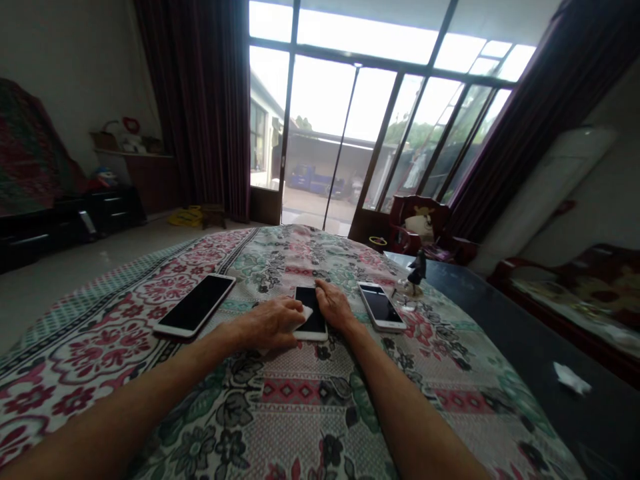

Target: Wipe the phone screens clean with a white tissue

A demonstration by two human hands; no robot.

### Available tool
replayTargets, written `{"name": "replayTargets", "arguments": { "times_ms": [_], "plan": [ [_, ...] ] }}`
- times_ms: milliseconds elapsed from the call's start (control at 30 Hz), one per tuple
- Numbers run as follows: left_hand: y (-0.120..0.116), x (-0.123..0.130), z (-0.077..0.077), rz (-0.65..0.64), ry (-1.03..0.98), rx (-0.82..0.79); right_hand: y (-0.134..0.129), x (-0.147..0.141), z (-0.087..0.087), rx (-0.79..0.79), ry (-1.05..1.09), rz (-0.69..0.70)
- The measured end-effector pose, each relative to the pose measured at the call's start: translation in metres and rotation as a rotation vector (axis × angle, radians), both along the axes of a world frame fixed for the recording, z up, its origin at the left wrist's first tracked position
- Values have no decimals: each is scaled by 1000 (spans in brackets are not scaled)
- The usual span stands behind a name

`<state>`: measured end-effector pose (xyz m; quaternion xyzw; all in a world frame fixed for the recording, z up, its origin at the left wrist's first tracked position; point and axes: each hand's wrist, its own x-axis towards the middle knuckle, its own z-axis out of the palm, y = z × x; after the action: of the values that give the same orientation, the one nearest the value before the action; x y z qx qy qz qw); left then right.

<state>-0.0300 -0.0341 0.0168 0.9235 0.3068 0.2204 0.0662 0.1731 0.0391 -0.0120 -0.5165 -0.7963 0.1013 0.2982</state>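
Observation:
Three phones with dark screens lie on a flowered tablecloth [295,393]. The middle white phone [315,327] is between my hands. My left hand [275,323] rests over its left edge, fingers closed on a small white tissue [305,313] against the screen. My right hand [334,305] lies along its right edge, touching it near the top; whether it grips the edge is unclear. Left of my hands is a larger white-edged phone [197,305]. To the right lies another white phone [381,307].
A small dark figurine [418,270] stands behind the right phone. On the dark surface [505,333] at the right lies a crumpled white tissue [572,379]. Beyond the table are a wooden chair [420,217], glass doors and a yellow object [186,217] on the floor.

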Motion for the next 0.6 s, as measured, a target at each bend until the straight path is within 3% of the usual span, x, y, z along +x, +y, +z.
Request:
{"name": "replayTargets", "arguments": {
  "times_ms": [300, 600],
  "plan": [
    [14, -18, -6, -51, -13, -73, 1, 2, -2, 17, 101, -70],
    [16, -25, -2, 147, 4, -56, -8, 7, 8, 67, -38, -241]
  ]
}}
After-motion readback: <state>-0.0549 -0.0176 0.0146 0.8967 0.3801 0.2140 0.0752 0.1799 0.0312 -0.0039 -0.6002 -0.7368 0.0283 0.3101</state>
